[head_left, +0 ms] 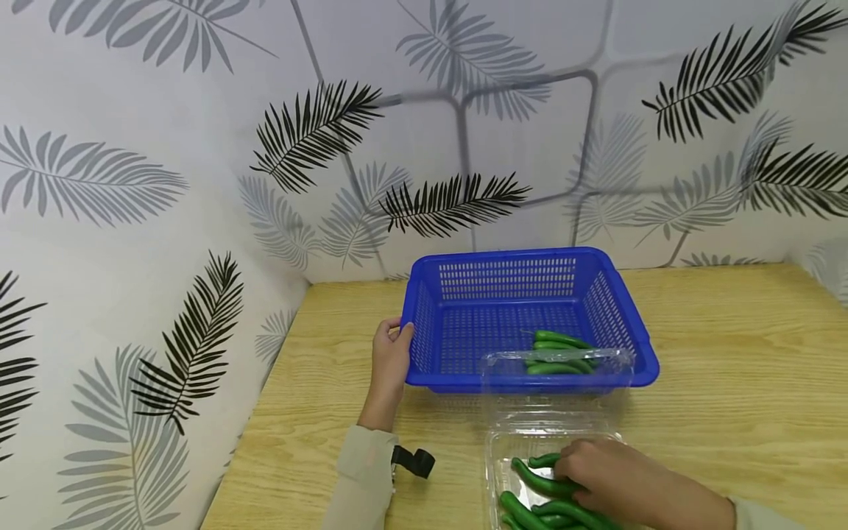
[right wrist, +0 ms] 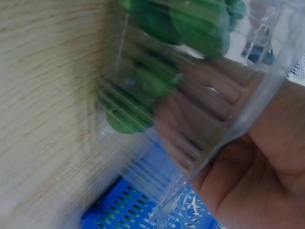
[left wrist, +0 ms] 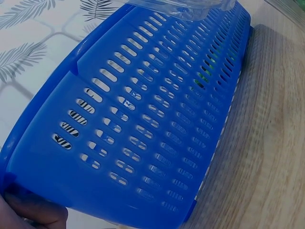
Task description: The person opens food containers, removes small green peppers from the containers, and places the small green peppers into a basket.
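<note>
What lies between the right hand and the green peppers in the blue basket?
The head view shows the open clear lid and the near rim of the blue basket between them.

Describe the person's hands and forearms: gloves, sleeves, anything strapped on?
Left hand and right hand are bare, no gloves. Both forearms wear light beige sleeves. A black band with a stubby, rounded black piece sits at the left cuff; none shows on the right.
</note>
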A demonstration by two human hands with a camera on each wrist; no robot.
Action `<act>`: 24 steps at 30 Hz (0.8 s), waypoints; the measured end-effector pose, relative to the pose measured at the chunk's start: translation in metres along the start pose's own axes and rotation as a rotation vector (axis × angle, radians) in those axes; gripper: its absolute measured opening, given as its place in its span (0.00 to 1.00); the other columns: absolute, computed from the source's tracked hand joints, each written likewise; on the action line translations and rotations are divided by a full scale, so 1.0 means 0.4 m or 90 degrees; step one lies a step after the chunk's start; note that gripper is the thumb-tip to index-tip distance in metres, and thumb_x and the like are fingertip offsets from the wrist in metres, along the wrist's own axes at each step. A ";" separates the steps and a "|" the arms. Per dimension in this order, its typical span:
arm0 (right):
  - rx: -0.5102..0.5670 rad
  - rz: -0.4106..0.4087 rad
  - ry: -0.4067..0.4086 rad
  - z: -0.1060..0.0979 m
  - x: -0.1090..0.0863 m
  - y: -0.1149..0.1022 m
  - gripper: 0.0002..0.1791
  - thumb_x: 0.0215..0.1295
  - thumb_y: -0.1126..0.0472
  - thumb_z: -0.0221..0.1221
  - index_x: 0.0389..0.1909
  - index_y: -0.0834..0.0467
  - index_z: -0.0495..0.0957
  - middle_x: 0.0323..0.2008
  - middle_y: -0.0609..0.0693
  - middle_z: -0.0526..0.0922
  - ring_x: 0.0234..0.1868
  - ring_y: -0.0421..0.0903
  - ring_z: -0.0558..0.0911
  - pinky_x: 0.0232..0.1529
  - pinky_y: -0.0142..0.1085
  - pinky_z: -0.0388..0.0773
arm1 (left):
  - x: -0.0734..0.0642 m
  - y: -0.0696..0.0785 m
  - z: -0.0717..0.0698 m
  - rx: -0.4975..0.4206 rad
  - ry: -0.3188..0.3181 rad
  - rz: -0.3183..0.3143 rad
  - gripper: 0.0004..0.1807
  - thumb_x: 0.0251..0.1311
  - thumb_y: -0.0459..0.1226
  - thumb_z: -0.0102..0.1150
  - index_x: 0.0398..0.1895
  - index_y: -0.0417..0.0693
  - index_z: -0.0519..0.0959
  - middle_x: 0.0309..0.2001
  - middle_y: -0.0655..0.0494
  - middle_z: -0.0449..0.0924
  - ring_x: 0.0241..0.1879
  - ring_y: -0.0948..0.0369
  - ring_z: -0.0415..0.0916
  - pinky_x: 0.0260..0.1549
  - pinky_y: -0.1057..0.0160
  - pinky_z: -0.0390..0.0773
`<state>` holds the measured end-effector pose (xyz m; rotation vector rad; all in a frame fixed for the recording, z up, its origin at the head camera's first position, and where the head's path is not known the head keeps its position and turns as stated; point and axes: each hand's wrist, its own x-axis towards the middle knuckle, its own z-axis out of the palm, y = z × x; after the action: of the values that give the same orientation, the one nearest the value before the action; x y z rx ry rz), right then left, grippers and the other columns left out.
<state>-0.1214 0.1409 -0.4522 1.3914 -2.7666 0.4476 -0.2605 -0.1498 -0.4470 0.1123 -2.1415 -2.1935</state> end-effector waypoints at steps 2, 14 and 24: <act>0.010 -0.002 0.001 0.002 -0.001 0.000 0.15 0.39 0.68 0.65 0.18 0.45 0.72 0.21 0.31 0.70 0.23 0.31 0.69 0.21 0.29 0.66 | 0.000 -0.001 0.001 0.003 0.005 -0.001 0.17 0.68 0.39 0.47 0.54 0.38 0.66 0.43 0.33 0.76 0.40 0.40 0.76 0.31 0.53 0.79; -0.013 0.005 0.077 -0.006 -0.008 -0.009 0.10 0.47 0.64 0.66 0.30 0.48 0.78 0.31 0.36 0.74 0.31 0.33 0.73 0.26 0.30 0.72 | 0.002 0.000 0.002 0.002 0.013 -0.006 0.16 0.68 0.39 0.47 0.53 0.39 0.67 0.42 0.34 0.76 0.39 0.41 0.77 0.30 0.54 0.80; -0.059 -0.134 0.257 -0.061 0.018 -0.002 0.20 0.40 0.66 0.70 0.38 0.53 0.78 0.37 0.42 0.75 0.35 0.37 0.77 0.35 0.23 0.73 | 0.003 -0.004 0.002 -0.001 0.007 0.002 0.16 0.67 0.39 0.47 0.53 0.38 0.66 0.42 0.33 0.77 0.39 0.39 0.77 0.30 0.53 0.80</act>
<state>-0.1280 0.1409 -0.4274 1.3735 -2.2683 0.5169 -0.2619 -0.1491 -0.4485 0.1196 -2.1330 -2.1874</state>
